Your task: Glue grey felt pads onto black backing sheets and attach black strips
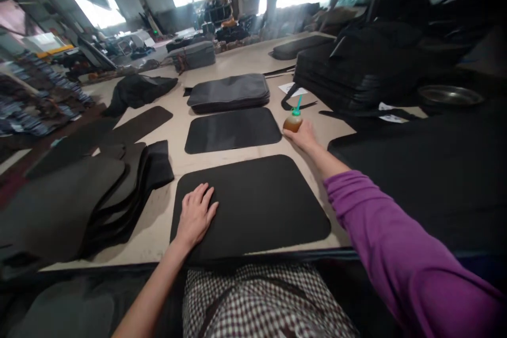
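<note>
My left hand [197, 212] lies with its fingers spread on the left part of a large dark panel [261, 206] with rounded corners, close to the table's front edge. Out to the right, my right hand [304, 136] is closed round the lower part of a squeeze bottle [293, 123]. Amber-brown liquid shows inside it, and its green cap has a thin green nozzle pointing up. A smaller dark panel [233, 130] lies flat just beyond the large one, its right end near the bottle.
Behind the smaller panel sits a stack of dark panels [229, 91]. Loose curved dark sheets [114, 185] are piled on the left. Black bags [352, 74] and a metal dish [450, 95] stand at the right, with straps and white paper [292, 90] nearby.
</note>
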A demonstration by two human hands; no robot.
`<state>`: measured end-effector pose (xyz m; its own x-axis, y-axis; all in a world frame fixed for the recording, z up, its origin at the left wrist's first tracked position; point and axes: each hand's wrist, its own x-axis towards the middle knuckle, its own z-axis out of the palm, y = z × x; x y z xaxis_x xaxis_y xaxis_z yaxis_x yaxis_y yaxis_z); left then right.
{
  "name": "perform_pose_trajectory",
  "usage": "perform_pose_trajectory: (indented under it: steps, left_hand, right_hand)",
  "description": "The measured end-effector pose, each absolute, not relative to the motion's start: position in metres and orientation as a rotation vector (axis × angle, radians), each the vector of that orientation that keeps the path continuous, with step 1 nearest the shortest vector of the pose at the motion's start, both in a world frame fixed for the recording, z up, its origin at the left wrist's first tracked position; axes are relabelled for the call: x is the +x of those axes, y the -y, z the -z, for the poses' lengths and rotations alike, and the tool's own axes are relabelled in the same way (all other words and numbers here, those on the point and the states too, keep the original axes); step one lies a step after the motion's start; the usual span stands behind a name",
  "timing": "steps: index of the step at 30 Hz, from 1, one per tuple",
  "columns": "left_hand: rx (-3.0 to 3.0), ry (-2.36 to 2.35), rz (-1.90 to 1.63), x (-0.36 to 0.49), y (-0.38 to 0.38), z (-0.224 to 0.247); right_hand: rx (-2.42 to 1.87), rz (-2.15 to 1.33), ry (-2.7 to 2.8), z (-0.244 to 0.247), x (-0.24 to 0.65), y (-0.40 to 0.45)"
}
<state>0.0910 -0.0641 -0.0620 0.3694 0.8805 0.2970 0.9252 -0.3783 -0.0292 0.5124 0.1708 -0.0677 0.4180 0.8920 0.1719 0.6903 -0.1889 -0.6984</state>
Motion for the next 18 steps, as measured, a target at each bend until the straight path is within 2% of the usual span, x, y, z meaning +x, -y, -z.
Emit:
perform_pose_trajectory:
  steps: [4,9,12,18]
  left_hand:
    - [-2.450,1.673,0.338,0.093,0.068,0.056]
    - [-2.489,1.706,0.360,0.088,0.067,0.052]
    - [-2.519,1.706,0.348,0.077,0.059,0.051]
    - [-2.505,1.718,0.299,0.070,0.058,0.044]
  right_hand:
    - [-1.834,-0.411,1.263,0.059,0.500,-0.168]
    - [-1.264,-0.804,1.187,0.030,0.486,-0.138]
    - [-1.083,-1.026,1.376,0.007,0.474,-0.095]
    - [-1.052,-1.153,1.560,-0.019,0.423,-0.012]
